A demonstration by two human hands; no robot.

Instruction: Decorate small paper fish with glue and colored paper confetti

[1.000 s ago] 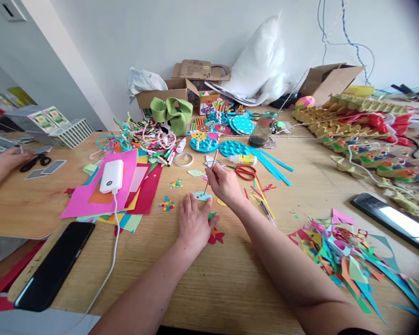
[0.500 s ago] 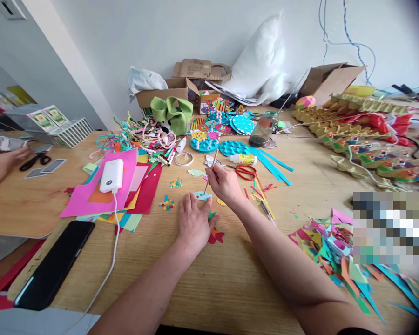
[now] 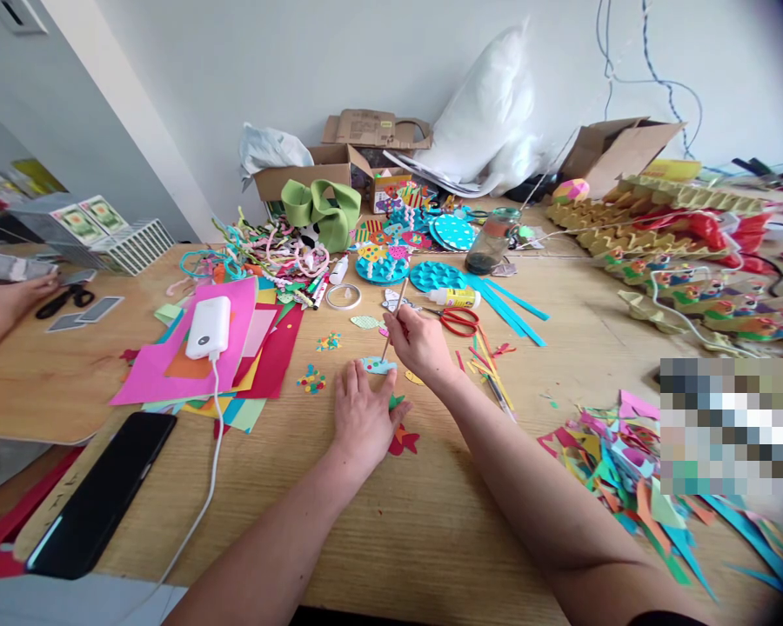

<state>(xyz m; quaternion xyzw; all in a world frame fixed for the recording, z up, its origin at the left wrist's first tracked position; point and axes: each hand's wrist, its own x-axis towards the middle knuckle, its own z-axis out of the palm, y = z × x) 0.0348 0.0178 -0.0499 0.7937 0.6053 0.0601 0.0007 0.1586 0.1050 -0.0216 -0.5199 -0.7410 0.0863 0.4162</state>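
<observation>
A light-blue paper fish [image 3: 379,366] with coloured dots lies flat on the wooden table. My left hand [image 3: 364,413] rests on the table with its fingers stretched out, fingertips against the fish's lower edge. Closed round a thin wooden stick [image 3: 396,320], my right hand [image 3: 421,343] holds it almost upright, its lower tip on the fish. Beside my left thumb lie a red paper fish [image 3: 404,442] and a green paper piece, partly covered by the hand. Small piles of paper dots [image 3: 311,380] sit to the left of the fish.
Red-handled scissors [image 3: 460,322] and a glue bottle [image 3: 455,298] lie beyond my right hand. Coloured paper sheets with a white power bank [image 3: 209,328] and a phone [image 3: 101,496] are at left. Paper scraps [image 3: 632,469] spread at right. Another person's hand [image 3: 36,287] shows at far left.
My hands, the stick and the fish look almost unchanged. At the far left, the other person's hand has shifted slightly.
</observation>
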